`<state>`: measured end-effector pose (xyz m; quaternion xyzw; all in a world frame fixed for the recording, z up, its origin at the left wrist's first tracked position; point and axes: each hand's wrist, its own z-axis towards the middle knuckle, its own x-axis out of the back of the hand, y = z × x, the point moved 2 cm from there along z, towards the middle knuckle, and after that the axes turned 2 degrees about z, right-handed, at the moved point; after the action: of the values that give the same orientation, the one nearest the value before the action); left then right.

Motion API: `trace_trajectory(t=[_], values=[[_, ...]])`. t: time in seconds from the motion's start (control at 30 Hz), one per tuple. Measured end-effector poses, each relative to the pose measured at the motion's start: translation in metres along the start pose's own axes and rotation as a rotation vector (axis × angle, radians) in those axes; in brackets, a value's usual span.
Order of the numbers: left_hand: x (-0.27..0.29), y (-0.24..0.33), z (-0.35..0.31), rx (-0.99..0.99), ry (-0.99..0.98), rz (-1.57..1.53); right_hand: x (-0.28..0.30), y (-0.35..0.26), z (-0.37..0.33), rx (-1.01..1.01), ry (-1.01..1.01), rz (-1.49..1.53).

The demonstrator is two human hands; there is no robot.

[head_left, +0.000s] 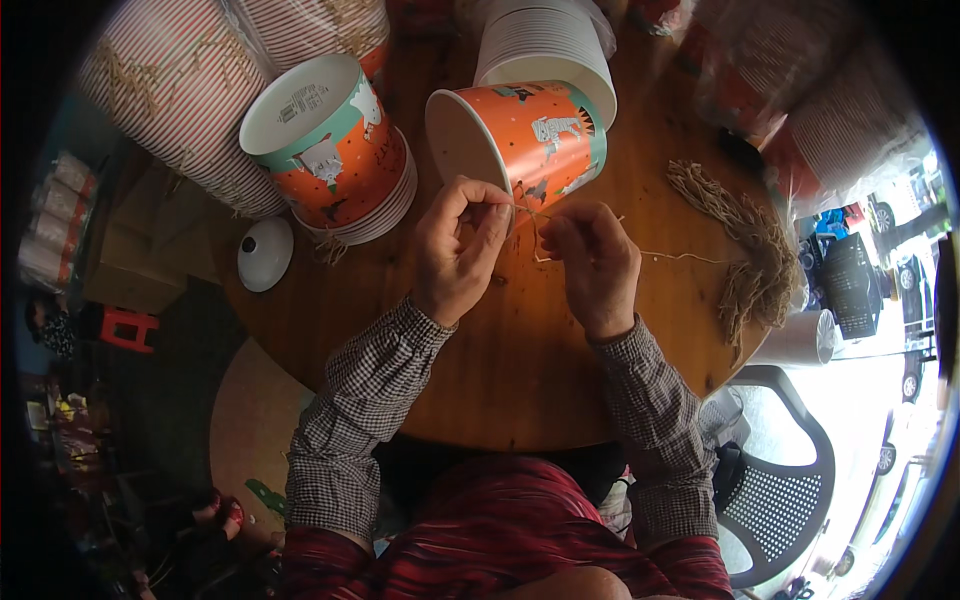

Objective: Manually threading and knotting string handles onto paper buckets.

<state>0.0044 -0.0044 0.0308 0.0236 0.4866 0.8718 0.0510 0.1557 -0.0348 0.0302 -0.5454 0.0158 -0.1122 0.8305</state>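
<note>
An orange paper bucket with a green band and animal pictures lies tipped on the wooden table, its pale round end toward my left. Close against its near side, my left hand pinches a thin tan string between thumb and forefinger. To the right, my right hand is closed on the same string with the fingertips together, a short way from the left fingertips. One strand trails off rightward toward a loose bundle of tan strings. The exact loop between my fingers is too small to make out.
Another orange bucket stands at left on a stack of white-rimmed ones. Tall nested stacks rise behind it. White nested buckets sit at the back. A white lid lies near the left edge. A grey chair stands at right.
</note>
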Motion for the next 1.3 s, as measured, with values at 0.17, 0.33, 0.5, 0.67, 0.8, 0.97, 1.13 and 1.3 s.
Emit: trace_trajectory(t=[0.17, 0.33, 0.5, 0.67, 0.8, 0.97, 1.13, 1.3], values=[[0.003, -0.005, -0.003, 0.035, 0.069, 0.004, -0.003, -0.002, -0.003, 0.024, -0.032, -0.06], [0.001, -0.013, -0.002, -0.011, 0.135, 0.04, -0.006, -0.003, -0.007, 0.078, -0.033, -0.095], [0.005, -0.007, 0.006, -0.217, 0.171, 0.302, -0.01, 0.0, -0.006, -0.048, -0.027, 0.043], [0.006, 0.005, -0.001, -0.483, 0.166, 0.556, -0.004, 0.003, -0.003, -0.138, 0.029, 0.198], [-0.005, 0.011, -0.02, -0.211, -0.065, 0.411, 0.001, 0.0, -0.002, 0.077, 0.08, 0.019], [-0.019, 0.003, -0.023, 0.285, -0.095, -0.18, -0.001, -0.013, -0.006, 0.338, 0.038, -0.194], [-0.015, 0.001, -0.021, 0.394, -0.06, -0.306, -0.004, -0.011, -0.007, 0.303, 0.009, -0.137], [-0.01, -0.002, -0.019, 0.396, 0.033, -0.302, -0.012, -0.007, -0.011, -0.171, -0.055, 0.251]])
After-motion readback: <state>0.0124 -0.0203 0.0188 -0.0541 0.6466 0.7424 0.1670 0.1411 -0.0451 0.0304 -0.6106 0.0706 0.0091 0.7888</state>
